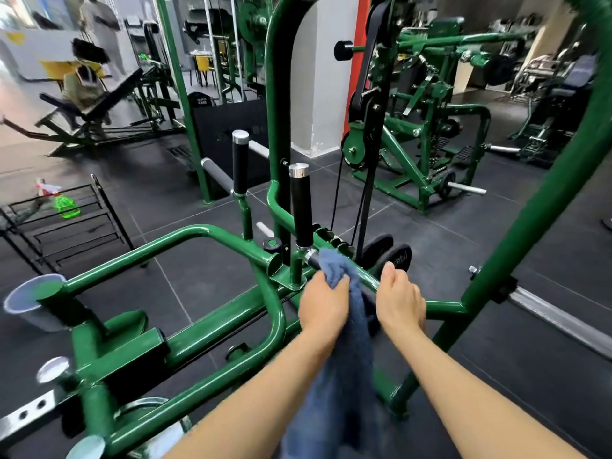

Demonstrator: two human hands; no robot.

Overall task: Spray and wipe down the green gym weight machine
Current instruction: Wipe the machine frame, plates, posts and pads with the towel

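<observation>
The green weight machine (212, 326) fills the lower half of the view, with glossy tubes and two upright black handles (300, 207). My left hand (323, 303) grips a blue towel (344, 342) and holds its bunched top against a green bar beside the nearer black handle. The rest of the towel hangs down between my forearms. My right hand (399, 299) curls over the same green bar just to the right of the towel. A green spray bottle (64, 202) lies on a black wire rack at the far left.
The black wire rack (82, 226) stands on the dark tile floor at left. Weight plates (394, 256) sit just beyond my hands. A chrome bar (556, 316) sticks out at right. More green machines (417, 127) stand behind, and a person sits on a bench (82, 91) at back left.
</observation>
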